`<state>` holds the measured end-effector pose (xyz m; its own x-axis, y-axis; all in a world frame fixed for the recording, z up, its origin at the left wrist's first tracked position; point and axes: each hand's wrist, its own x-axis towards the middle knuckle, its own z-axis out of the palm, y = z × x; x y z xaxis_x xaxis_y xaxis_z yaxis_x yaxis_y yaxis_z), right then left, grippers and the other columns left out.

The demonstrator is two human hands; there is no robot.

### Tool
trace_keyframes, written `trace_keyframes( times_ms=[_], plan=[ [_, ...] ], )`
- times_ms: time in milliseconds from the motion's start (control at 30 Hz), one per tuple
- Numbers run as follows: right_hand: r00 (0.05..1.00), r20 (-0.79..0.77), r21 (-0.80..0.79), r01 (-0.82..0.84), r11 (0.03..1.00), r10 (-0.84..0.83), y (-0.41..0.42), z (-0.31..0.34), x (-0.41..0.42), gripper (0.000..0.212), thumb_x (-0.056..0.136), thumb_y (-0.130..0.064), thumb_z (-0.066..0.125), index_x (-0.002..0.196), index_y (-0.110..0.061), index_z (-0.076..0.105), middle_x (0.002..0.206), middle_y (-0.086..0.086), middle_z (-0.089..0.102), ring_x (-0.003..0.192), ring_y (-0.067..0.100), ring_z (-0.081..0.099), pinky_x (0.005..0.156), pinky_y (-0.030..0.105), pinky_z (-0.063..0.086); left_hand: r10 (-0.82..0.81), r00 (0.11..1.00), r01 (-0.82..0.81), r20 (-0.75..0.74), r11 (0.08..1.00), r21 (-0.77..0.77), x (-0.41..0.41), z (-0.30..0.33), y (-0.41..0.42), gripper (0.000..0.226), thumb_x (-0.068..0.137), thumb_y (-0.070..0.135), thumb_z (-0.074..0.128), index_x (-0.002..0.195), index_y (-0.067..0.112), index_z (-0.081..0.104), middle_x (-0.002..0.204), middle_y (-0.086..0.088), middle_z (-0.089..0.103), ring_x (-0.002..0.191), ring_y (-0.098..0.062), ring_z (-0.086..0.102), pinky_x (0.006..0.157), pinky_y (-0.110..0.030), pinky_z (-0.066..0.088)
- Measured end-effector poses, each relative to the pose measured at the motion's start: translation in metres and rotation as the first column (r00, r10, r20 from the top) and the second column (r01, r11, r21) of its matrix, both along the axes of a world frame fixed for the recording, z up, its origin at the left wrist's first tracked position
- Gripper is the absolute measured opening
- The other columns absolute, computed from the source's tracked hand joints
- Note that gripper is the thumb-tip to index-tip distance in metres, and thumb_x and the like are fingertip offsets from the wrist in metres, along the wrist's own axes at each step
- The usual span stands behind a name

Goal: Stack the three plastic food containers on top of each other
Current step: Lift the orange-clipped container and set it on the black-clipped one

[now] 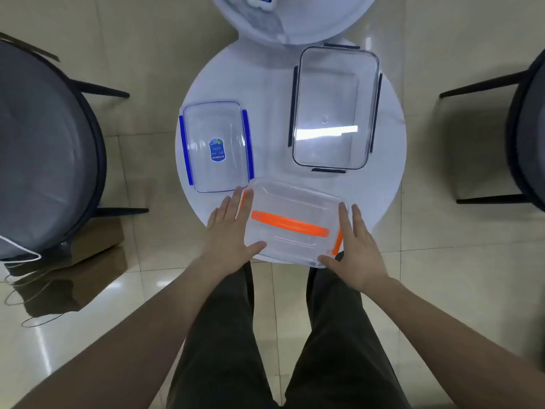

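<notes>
Three clear plastic containers lie on a small round white table (265,84). The orange-clipped container (292,222) sits at the near edge, between my hands. My left hand (233,228) presses flat against its left side, thumb at its near edge. My right hand (354,243) holds its right side, thumb at the near right corner. The blue-clipped container (216,146) with a blue label stands at the left, close to my left fingertips. The larger black-clipped container (336,109) stands at the far right.
A second round white table (295,22) with a device on it touches the far side. Dark chairs stand at the left (47,149) and at the right (528,128). A brown paper bag (88,249) and white cable lie on the tiled floor at left. My legs are below the table.
</notes>
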<state>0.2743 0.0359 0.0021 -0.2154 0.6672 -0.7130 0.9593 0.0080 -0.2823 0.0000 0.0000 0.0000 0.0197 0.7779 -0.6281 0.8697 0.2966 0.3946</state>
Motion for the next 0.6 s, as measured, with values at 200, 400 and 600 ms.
trace_keyframes(
  times_ms=[200,400,600],
  plan=[
    [0.998,-0.036,-0.086,0.050,0.995,-0.053,-0.001,-0.013,-0.003,0.135,0.077,-0.041,0.081,0.142,-0.049,-0.036,0.168,-0.002,-0.014,0.103,0.031,0.068,0.078,0.037,0.061,0.067,0.993,-0.062,0.102,0.997,-0.043,0.003,-0.018,-0.005,0.130,0.073,0.049,0.080,0.151,0.036,-0.023,0.168,0.003,-0.006,0.145,-0.028,0.034,0.103,-0.047,0.047],
    [0.981,-0.083,-0.205,0.154,0.967,-0.174,-0.005,-0.023,-0.008,0.135,0.083,-0.019,0.078,0.138,-0.053,-0.040,0.139,0.011,0.045,0.110,0.029,0.061,0.094,0.043,0.052,0.152,0.980,-0.143,0.127,0.986,-0.082,0.011,-0.023,0.001,0.142,0.070,0.028,0.088,0.142,0.053,-0.031,0.162,-0.006,0.015,0.135,-0.031,0.044,0.098,-0.048,0.051],
    [0.961,-0.088,-0.269,0.230,0.935,-0.261,-0.007,-0.031,-0.007,0.138,0.083,-0.013,0.078,0.135,-0.057,-0.041,0.126,0.011,0.057,0.101,0.028,0.064,0.091,0.042,0.052,0.216,0.967,-0.202,0.132,0.973,-0.112,0.014,-0.023,0.001,0.141,0.072,0.024,0.086,0.131,0.060,-0.037,0.142,-0.008,0.035,0.123,-0.026,0.050,0.098,-0.044,0.051]
  ],
)
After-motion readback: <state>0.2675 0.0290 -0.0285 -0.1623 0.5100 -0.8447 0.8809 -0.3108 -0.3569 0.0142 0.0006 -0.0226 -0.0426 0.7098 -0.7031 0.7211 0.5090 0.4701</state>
